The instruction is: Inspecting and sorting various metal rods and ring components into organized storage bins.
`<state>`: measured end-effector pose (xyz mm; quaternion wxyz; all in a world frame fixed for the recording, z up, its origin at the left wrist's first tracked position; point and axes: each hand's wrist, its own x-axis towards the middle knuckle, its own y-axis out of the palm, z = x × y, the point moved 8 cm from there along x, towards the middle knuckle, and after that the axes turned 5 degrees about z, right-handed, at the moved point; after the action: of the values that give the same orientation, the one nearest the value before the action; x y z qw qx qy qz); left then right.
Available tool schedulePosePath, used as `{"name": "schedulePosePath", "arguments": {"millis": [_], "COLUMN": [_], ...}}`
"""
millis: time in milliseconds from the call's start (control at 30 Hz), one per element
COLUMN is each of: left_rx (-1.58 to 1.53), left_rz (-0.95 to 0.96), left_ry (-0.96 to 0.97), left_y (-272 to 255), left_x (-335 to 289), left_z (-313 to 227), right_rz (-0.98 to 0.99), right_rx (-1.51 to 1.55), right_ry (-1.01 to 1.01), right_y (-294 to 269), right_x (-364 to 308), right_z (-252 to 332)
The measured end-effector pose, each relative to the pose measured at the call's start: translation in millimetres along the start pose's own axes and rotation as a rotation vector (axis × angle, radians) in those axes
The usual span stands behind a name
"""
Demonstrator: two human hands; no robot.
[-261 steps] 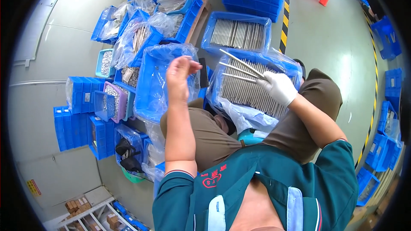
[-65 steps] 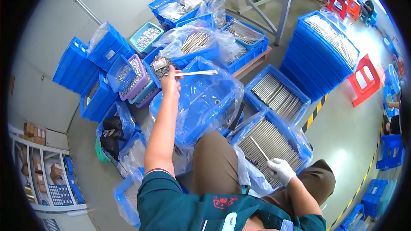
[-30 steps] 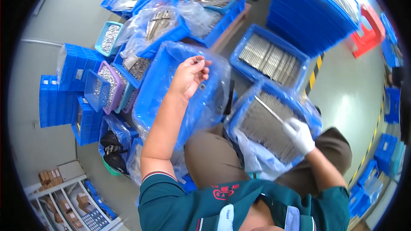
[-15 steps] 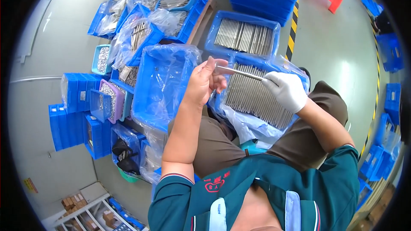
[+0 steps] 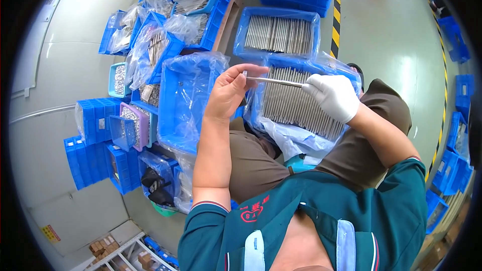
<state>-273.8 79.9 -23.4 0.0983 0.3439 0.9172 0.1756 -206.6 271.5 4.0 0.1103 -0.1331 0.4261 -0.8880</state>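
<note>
You hold a slim metal rod (image 5: 281, 82) nearly level between your hands, above the near edge between two plastic-lined bins. The gloved fingers of your right hand (image 5: 332, 98) pinch its right end; the bare fingers of your left hand (image 5: 230, 90) curl at its other end, though you cannot tell from here whether they grip it or only touch it. Below your right hand, a lined blue bin (image 5: 255, 104) is packed with metal rods laid side by side, with crumpled plastic bunched along its near edge. Just beyond it, a second blue bin (image 5: 240, 35) holds another close row of rods. To the left stands a wide blue bin (image 5: 187, 93), its floor showing through a loose clear liner. Farther left, a purple basket (image 5: 144, 128) and a pale-blue tub (image 5: 111, 80) carry small shiny metal pieces. Behind them, a blue bin (image 5: 173, 46) draped in clear plastic contains loose thin rods, and a shallow blue tray (image 5: 208, 5) of long rods sits on a larger bin. Nearer you, dark items (image 5: 154, 186) lie in a plastic-lined bin.
</note>
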Motion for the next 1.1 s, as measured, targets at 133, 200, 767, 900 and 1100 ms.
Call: {"name": "schedulePosePath", "arguments": {"millis": [133,200,767,900,1100], "left_rx": [0.036,-0.004,0.209,0.147,0.412], "left_rz": [0.141,0.123,-0.221,-0.330,-0.202], "left_ry": [0.051,0.043,-0.107,-0.199,-0.083], "left_y": [11,12,-4,-13,-6], "left_x": [-1,-1,-5,-11,-15], "left_z": [-2,-1,7,21,2], "right_rz": [0.069,0.213,0.211,0.061,0.670], "right_rx": [0.088,0.453,0.262,-0.053,0.955], "right_ry": [0.038,0.209,0.174,0.025,0.598], "right_y": [14,33,34,23,81], "right_x": [1,0,11,5,-18], "right_z": [-10,-22,-23,-10,-32]}}
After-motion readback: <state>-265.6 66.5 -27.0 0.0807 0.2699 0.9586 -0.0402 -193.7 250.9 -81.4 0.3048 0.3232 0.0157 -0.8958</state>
